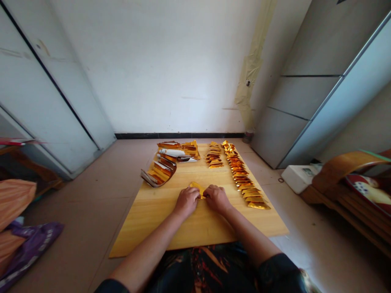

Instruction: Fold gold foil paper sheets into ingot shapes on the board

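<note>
Near-centre: my left hand (187, 200) and right hand (216, 197) meet, each grip pinched closed on the foil (197, 187), flat on the worktop (152, 228) | I judge the foil light, thin, slick and easily creased, best held by its edges | right: row (244, 179) of folded pieces | far left: stack (161, 171)

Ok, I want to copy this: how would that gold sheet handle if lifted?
Probably floppy and very light: the gold sheet looks thin, pinched flat by the left hand and right hand. Its shine suggests it may slide on the wooden board.
</note>
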The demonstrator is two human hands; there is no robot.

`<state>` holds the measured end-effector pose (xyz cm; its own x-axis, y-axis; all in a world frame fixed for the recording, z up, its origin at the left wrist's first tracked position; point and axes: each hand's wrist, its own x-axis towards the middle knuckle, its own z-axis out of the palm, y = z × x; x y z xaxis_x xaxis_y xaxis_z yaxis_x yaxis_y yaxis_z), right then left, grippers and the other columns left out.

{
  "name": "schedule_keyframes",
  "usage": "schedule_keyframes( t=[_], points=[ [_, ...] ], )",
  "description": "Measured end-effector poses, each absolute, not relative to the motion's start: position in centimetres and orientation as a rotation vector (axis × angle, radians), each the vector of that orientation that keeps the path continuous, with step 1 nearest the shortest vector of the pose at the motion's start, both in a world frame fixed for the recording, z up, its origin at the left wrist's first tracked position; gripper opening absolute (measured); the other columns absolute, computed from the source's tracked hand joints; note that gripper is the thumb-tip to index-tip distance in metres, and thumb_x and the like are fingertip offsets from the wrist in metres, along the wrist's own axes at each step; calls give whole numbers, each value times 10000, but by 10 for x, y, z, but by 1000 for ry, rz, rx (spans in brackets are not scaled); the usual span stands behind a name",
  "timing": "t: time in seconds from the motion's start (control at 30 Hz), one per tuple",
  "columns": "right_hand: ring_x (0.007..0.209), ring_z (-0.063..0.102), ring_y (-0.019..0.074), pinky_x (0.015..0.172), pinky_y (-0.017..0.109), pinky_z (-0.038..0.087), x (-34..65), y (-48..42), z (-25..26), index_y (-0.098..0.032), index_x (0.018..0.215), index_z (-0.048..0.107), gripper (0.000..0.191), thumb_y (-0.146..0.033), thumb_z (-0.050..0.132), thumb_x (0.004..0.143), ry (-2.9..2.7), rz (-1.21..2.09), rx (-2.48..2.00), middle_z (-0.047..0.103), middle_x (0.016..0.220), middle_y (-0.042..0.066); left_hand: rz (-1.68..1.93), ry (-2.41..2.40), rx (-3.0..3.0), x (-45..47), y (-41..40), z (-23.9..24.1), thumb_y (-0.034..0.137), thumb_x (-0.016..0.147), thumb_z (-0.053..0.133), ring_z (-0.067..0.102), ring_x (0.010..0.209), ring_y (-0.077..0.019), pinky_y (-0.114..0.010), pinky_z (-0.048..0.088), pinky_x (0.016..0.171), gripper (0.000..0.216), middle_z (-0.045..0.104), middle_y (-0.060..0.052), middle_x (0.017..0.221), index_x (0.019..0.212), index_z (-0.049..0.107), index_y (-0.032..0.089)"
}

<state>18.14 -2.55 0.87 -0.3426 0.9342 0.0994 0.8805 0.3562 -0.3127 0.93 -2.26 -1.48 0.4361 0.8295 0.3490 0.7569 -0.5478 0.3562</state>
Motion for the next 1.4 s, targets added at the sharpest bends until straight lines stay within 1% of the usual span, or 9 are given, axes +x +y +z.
schedule_keyframes(
  t=[0.1, 0.17, 0.3, 0.5, 0.7, 0.83, 1.0, 1.2, 1.4],
  points=[
    [931, 523, 190, 751, 303, 346, 179, -33, 16, -256, 893, 693, 203, -201, 499, 871, -2478, 213, -1601, 641, 939, 50, 747, 1378, 2661, 1, -18, -13, 51, 785, 513, 551, 1013, -200, -382, 426, 897, 247, 667, -37, 1041, 826, 686, 223],
    [969, 499, 199, 768, 311, 342, 177, -37, 18, -267, 905, 697, 215, -226, 487, 891, -2506, 188, -1557, 633, 969, 50, 749, 1392, 2729, -1, -17, -12, 93, 804, 528, 532, 1022, -215, -388, 428, 881, 214, 656, -46, 1053, 825, 694, 226],
    [999, 485, 191, 810, 313, 340, 173, -39, 16, -278, 955, 687, 208, -241, 492, 895, -2518, 232, -1450, 618, 1067, 37, 703, 1425, 2799, 0, -21, -12, 164, 844, 518, 525, 915, -202, -335, 445, 782, 178, 642, -61, 912, 813, 687, 209],
    [947, 519, 188, 787, 304, 361, 172, -38, 19, -266, 965, 678, 207, -236, 489, 887, -2554, 272, -1402, 641, 1003, 45, 626, 1357, 2816, -4, -27, -13, 122, 851, 462, 541, 818, -173, -308, 432, 757, 206, 624, -44, 809, 818, 654, 187],
    [924, 561, 179, 805, 290, 389, 184, -28, 12, -249, 940, 678, 208, -171, 589, 769, -2583, 335, -1220, 662, 999, 18, 591, 1289, 2829, -14, -37, -5, 112, 814, 492, 553, 941, -179, -340, 401, 830, 273, 650, -40, 942, 1000, 644, 241],
    [891, 590, 166, 799, 269, 408, 194, -19, 3, -220, 885, 674, 169, -142, 600, 755, -2563, 354, -1010, 676, 976, 21, 558, 1285, 2814, -16, -41, -3, 134, 819, 501, 543, 985, -181, -353, 386, 859, 308, 646, -28, 983, 1046, 639, 289],
    [781, 603, 132, 739, 238, 420, 201, -12, -1, -204, 818, 666, 133, -155, 544, 836, -2561, 346, -764, 676, 855, 28, 601, 1333, 2707, -14, -36, -7, 130, 800, 520, 544, 967, -180, -340, 391, 836, 287, 654, -14, 987, 973, 675, 298],
    [847, 590, 139, 770, 251, 398, 203, -10, -9, -226, 831, 676, 119, -237, 562, 862, -2511, 213, -781, 673, 895, 26, 625, 1370, 2605, -12, -34, -9, 182, 794, 549, 541, 955, -185, -345, 376, 840, 215, 658, -5, 974, 922, 685, 288],
    [829, 569, 145, 736, 261, 373, 202, -9, -19, -246, 800, 696, 137, -289, 580, 860, -2469, 101, -862, 678, 896, 21, 623, 1418, 2612, -8, -36, -6, 217, 794, 575, 533, 939, -189, -355, 347, 848, 148, 653, -9, 936, 897, 666, 271]
  ],
)
